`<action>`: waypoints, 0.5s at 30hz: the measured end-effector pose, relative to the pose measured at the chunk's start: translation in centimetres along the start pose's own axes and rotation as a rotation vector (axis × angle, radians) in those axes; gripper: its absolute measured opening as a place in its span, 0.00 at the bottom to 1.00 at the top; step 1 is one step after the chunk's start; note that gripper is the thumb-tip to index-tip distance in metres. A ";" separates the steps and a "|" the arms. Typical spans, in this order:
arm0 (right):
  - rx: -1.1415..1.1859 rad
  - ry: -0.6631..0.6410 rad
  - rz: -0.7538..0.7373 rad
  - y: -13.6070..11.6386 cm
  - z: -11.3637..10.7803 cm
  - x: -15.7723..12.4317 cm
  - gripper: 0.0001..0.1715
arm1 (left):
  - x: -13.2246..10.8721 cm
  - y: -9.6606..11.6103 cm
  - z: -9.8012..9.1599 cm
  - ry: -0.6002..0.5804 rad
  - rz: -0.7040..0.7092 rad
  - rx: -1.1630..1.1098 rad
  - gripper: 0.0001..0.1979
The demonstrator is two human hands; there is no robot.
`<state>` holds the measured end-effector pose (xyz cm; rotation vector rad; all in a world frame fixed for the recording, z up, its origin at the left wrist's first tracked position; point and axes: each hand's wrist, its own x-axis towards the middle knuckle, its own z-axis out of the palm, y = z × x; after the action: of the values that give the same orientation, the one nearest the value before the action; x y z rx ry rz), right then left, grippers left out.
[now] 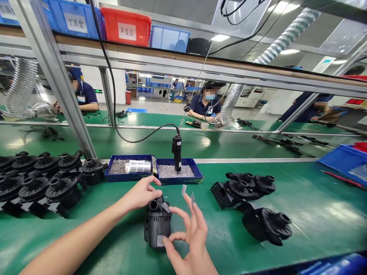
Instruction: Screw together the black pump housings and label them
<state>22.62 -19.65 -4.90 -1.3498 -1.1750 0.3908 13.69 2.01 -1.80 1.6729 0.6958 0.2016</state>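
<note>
A black pump-like unit (pixel 158 223) with a round port on top stands upright on the green bench. My left hand (pixel 145 193) grips its upper back, thumb and fingers closed there. At the lower front is a small pale label (pixel 161 240), with the thumb and index finger of my right hand (pixel 190 233) closed at its right edge. My other right fingers are spread, each bearing a small label at its tip: one label (pixel 165 207) by the unit's top, another label (pixel 184 190) higher, and a third label (pixel 193 197) seen nearly edge-on.
Similar black units (pixel 61 191) stand in rows at left; several more (pixel 266 225) lie at right. Behind my hands are two blue trays of small metal parts (pixel 176 172), one with a label roll (pixel 138 166). A power screwdriver (pixel 177 152) hangs above. Co-workers (pixel 208 103) sit opposite.
</note>
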 end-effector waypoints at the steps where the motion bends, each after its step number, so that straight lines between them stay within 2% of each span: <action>1: 0.003 0.006 0.060 0.1 -0.3 0.0 0.57 | 0.0 0.0 0.0 0.002 0.002 0.001 0.26; 4: -0.010 0.033 0.174 0.9 -1.0 0.3 0.63 | -0.1 -0.1 0.0 0.006 0.008 0.006 0.25; 7: 0.016 0.068 0.260 1.6 -0.9 0.6 0.62 | -0.1 -0.1 0.0 0.009 0.009 0.013 0.26; 13: -0.064 0.061 0.265 2.3 2.9 -0.2 0.74 | -0.8 0.6 0.0 -0.001 0.031 0.066 0.25; 15: -0.098 0.048 0.258 2.5 3.5 -0.5 0.76 | -1.1 0.8 0.1 -0.025 0.054 0.083 0.25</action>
<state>20.54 -17.55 -7.99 -1.5947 -0.9939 0.4868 13.10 1.31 -0.79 1.7722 0.6486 0.1922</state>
